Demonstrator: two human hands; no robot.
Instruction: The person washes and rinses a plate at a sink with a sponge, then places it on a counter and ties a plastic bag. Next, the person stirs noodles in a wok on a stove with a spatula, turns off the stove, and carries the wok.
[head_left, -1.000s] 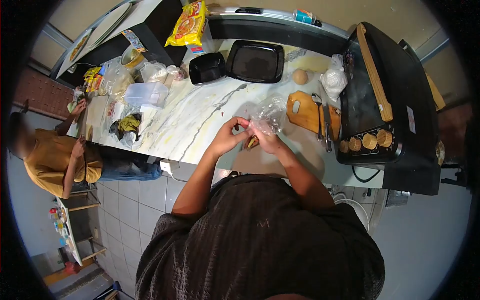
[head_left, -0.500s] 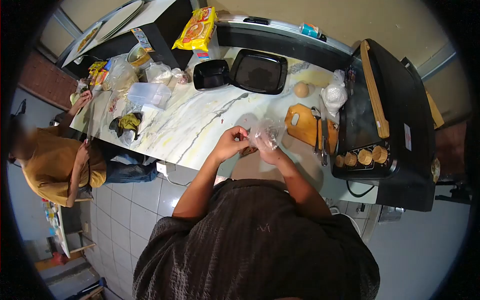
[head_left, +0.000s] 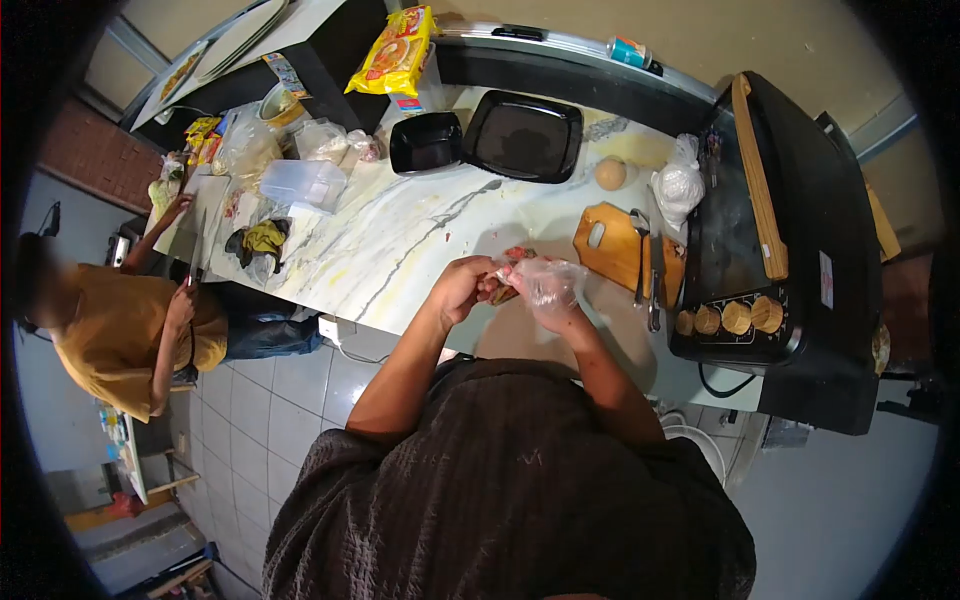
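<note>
At the bench's (head_left: 400, 260) left end I see a co-worker (head_left: 140, 325) in a mustard shirt, holding a long knife (head_left: 196, 255) upright. Next along, a dark and yellow-green bundle (head_left: 262, 242) lies near the front edge, with a clear tub (head_left: 303, 183) behind it. Towards the back edge, a black bowl (head_left: 426, 145) sits just beside a black tray (head_left: 525, 138).

At the middle of the front edge, the wearer's left hand (head_left: 462, 290) is curled, its fingertips pinching the clear plastic (head_left: 556, 282). The right hand (head_left: 556, 316) grips it too, the film bunched against the fingers. A reddish piece (head_left: 517, 254) shows between them; I can't tell whether it lies inside the film. I judge the step in hand to be working the plastic with both sets of fingers, and the next move calls for a light, steady pinch so nothing slips.

Just right of them lies a wooden board (head_left: 606, 245) with dark-handled knives (head_left: 655, 292), then a black grill (head_left: 737, 290) at the bench's right end.
</note>
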